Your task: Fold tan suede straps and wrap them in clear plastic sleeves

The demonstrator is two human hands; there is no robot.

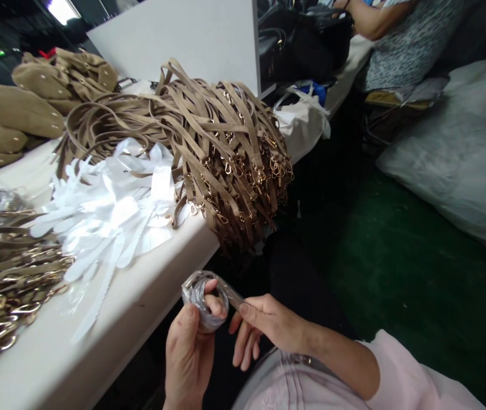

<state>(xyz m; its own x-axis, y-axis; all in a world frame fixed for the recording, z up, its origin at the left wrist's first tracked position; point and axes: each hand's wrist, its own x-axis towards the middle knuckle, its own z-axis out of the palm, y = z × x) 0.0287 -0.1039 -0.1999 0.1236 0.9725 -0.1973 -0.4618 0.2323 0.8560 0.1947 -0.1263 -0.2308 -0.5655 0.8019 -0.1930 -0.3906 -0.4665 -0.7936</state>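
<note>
My left hand (189, 350) is closed round a small roll of clear tape or film (200, 296), thumb on its side and a finger through its core. My right hand (260, 327) pinches the loose end of the film (231, 296) that leads off the roll, its other fingers curled below. Both hands hover just off the front edge of the white table (136, 307), over my lap. A big heap of tan straps with gold clasps (221, 154) hangs over the table edge just above my hands.
White paper strips (110, 210) lie mid-table. Gold chain straps (8, 279) are piled at the left, tan bag pieces (16, 108) at the far left. A white board (192, 40), black bags (303, 40) and another person's arm (371, 20) are behind. A white sack (460, 154) lies on the green floor.
</note>
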